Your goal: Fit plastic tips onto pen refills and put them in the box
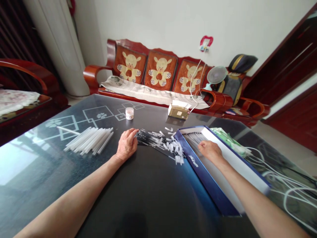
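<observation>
My left hand (127, 144) rests on the dark table with its fingers curled against the left end of a pile of thin black sticks (148, 137). Whether a stick lies between those fingers cannot be made out. Many of the sticks carry short whitish sleeves (175, 147) at their right ends. Inside a long blue box (213, 188) with pale inner walls, my right hand (210, 149) is closed, its fingertips beside a row of thin sticks (194, 138). What it pinches, if anything, is hidden. Left of my left hand lies a heap of translucent white tubes (89, 140).
A small round jar (129, 113) and a gold tissue box (178, 110) stand toward the table's far edge. Right of the blue box are a green plastic packet (230, 140) and coiled white cables (284, 181). A wooden sofa (99, 74) with cushions stands behind the table.
</observation>
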The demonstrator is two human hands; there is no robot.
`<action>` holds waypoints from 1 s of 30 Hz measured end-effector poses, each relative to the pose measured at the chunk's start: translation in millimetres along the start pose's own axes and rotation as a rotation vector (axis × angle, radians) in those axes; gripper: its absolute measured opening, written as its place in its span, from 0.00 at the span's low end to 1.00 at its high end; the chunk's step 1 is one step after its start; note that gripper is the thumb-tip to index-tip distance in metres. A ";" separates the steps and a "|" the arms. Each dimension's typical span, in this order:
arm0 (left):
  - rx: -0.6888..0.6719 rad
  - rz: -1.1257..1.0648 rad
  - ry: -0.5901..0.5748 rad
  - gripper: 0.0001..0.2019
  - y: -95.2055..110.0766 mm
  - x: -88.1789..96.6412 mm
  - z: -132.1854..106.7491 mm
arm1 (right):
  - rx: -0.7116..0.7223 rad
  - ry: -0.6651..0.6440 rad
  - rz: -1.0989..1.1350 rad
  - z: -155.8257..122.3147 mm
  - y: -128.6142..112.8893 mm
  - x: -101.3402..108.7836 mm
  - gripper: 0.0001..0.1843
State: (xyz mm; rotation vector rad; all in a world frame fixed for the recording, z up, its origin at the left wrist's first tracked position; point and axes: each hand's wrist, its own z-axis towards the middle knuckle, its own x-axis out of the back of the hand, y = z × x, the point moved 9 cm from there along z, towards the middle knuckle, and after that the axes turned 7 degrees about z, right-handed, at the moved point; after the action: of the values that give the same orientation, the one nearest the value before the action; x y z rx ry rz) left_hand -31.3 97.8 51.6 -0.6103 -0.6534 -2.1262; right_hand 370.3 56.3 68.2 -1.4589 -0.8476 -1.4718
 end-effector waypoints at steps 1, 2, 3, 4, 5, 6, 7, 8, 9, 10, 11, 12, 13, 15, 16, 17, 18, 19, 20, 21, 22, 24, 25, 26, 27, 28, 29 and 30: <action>0.005 0.009 -0.002 0.17 -0.9 -0.9 -0.1 | -0.006 -0.012 -0.014 0.7 -0.2 -0.2 0.13; 0.013 0.021 -0.008 0.17 -1.9 -2.1 -0.2 | -0.008 -0.004 -0.024 1.1 -0.5 2.1 0.13; 0.021 0.035 -0.018 0.16 -2.9 -3.6 -0.4 | 0.003 0.029 -0.029 0.7 -2.2 7.4 0.15; 0.030 0.048 -0.030 0.16 -3.9 -5.1 -0.5 | 0.034 0.081 -0.024 -1.0 -6.7 15.2 0.16; 0.038 0.060 -0.043 0.15 -4.7 -6.6 -0.6 | 0.082 0.147 -0.004 -4.6 -14.5 24.4 0.16; 0.048 0.068 -0.055 0.15 -5.5 -7.8 -0.7 | 0.147 0.218 0.033 -10.5 -25.7 34.1 0.15; 0.060 0.076 -0.066 0.15 -6.5 -8.8 -0.9 | 0.225 0.284 0.091 -18.9 -40.5 42.7 0.14; 0.074 0.084 -0.074 0.14 -7.6 -9.5 -1.1 | 0.304 0.332 0.167 -29.1 -57.5 48.6 0.12; 0.089 0.091 -0.082 0.14 -8.9 -10.1 -1.3 | 0.375 0.359 0.254 -40.4 -76.1 50.8 0.11; 0.106 0.099 -0.091 0.13 -10.2 -10.7 -1.6 | 0.444 0.374 0.343 -52.5 -96.2 49.6 0.11; 0.121 0.106 -0.102 0.13 -11.2 -11.4 -1.9 | 0.507 0.373 0.424 -64.8 -117.3 44.4 0.11; 0.131 0.112 -0.115 0.13 -11.9 -12.2 -2.3 | 0.562 0.356 0.497 -76.7 -138.2 35.4 0.11; 0.138 0.116 -0.127 0.13 -12.2 -13.0 -2.6 | 0.609 0.343 0.560 -88.1 -157.8 24.6 0.11; 0.134 0.120 -0.144 0.13 -10.8 -13.6 -2.6 | 0.687 0.341 0.659 -108.0 -189.6 1.9 0.12; 0.125 0.125 -0.145 0.13 -9.4 -13.1 -2.3 | 0.720 0.336 0.688 -115.3 -201.6 -9.5 0.12; 0.117 0.132 -0.142 0.13 -7.9 -12.0 -1.7 | 0.746 0.331 0.706 -120.4 -210.5 -19.6 0.13; 0.098 0.137 -0.142 0.13 -5.5 -10.9 -0.9 | 0.763 0.328 0.715 -123.3 -216.2 -27.8 0.13; 0.077 0.146 -0.143 0.14 -2.8 -9.6 0.2 | 0.772 0.324 0.720 -124.3 -219.2 -34.0 0.13; 0.059 0.159 -0.146 0.14 -0.6 -8.1 1.3 | 0.774 0.321 0.722 -123.7 -220.0 -38.1 0.13; 0.048 0.183 -0.150 0.15 0.7 -6.2 2.4 | 0.774 0.317 0.724 -122.3 -219.5 -40.5 0.13; 0.049 0.216 -0.153 0.17 0.4 -3.8 3.4 | 0.774 0.312 0.726 -120.6 -218.4 -41.6 0.13; 0.092 0.306 -0.166 0.20 -5.7 1.2 4.1 | 0.776 0.299 0.734 -117.9 -216.2 -41.7 0.13; 0.128 0.352 -0.180 0.22 -10.9 3.2 3.4 | 0.778 0.293 0.739 -117.0 -215.4 -41.5 0.13; 0.164 0.392 -0.203 0.22 -16.6 4.2 1.7 | 0.778 0.291 0.745 -116.6 -214.8 -41.3 0.13; 0.196 0.424 -0.234 0.23 -22.3 4.1 -0.9 | 0.777 0.291 0.750 -116.3 -214.4 -41.3 0.13; 0.222 0.447 -0.269 0.23 -27.3 3.0 -4.1 | 0.774 0.292 0.754 -116.1 -214.1 -41.4 0.13; 0.241 0.463 -0.303 0.22 -31.4 1.3 -7.7 | 0.773 0.293 0.757 -116.0 -214.1 -41.9 0.13; 0.255 0.476 -0.333 0.22 -34.6 -0.3 -11.2 | 0.773 0.293 0.758 -116.0 -214.2 -42.4 0.12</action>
State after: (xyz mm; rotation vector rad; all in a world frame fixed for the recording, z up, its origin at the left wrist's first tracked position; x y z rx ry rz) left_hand -61.3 109.5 34.7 -0.8854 -0.8484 -1.4868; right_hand 125.3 38.2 40.2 -0.7956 -0.4937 -0.6346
